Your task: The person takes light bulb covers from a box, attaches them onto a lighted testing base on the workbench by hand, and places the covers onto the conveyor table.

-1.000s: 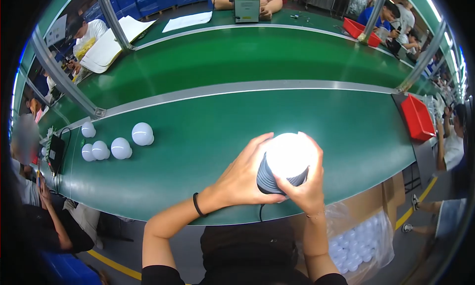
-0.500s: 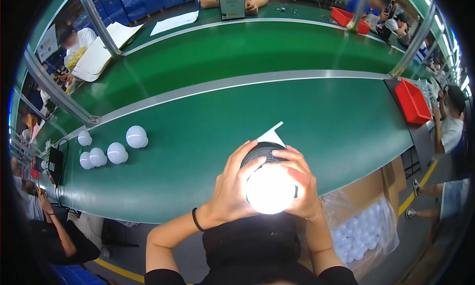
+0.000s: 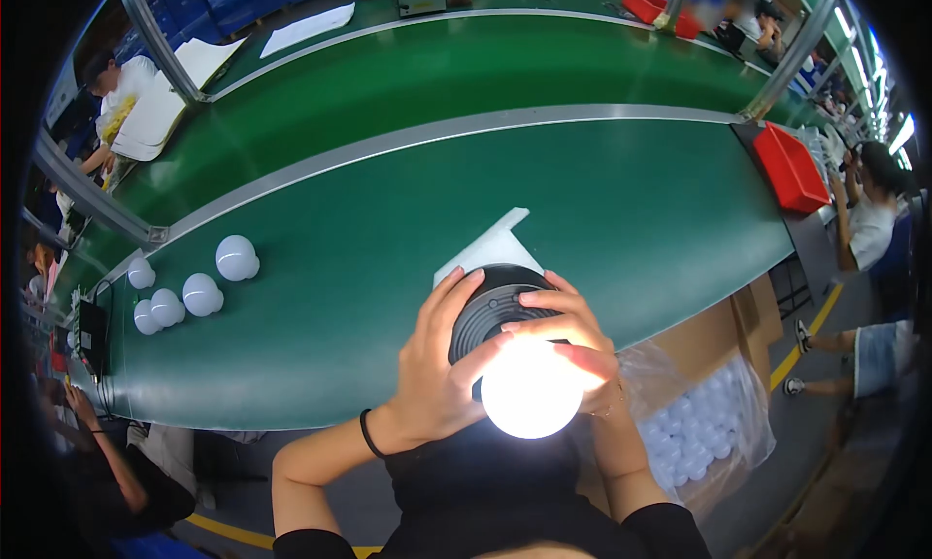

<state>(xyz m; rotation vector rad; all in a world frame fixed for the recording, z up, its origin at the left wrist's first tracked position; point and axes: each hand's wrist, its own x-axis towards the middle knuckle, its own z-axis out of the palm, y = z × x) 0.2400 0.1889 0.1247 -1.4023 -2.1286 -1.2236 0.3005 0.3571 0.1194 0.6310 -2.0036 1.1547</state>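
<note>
A brightly glowing globe bulb (image 3: 532, 394) sits against a black round ribbed base (image 3: 485, 318) in front of my body. My left hand (image 3: 437, 365) wraps the left side of the base, its fingertips at the upper rim. On the other side, my right hand (image 3: 573, 341) curls around the base and the bulb, with fingers across the join. The glare hides the join between bulb and base. Just behind the base, a white flat piece (image 3: 495, 248) with a narrow strip lies on the green table (image 3: 320, 365).
Several unlit white bulbs (image 3: 203, 294) stand at the table's left. A black box (image 3: 91, 334) with cables sits at the left end, a red tray (image 3: 791, 168) at the right. Below the right edge, an open carton (image 3: 704, 341) holds bagged white globes (image 3: 694, 428). Other people work around.
My view has tipped down and shifted slightly. The base is tilted so more of its ribbed top shows, and more of the white piece behind it is visible. The bulb stays lit.
</note>
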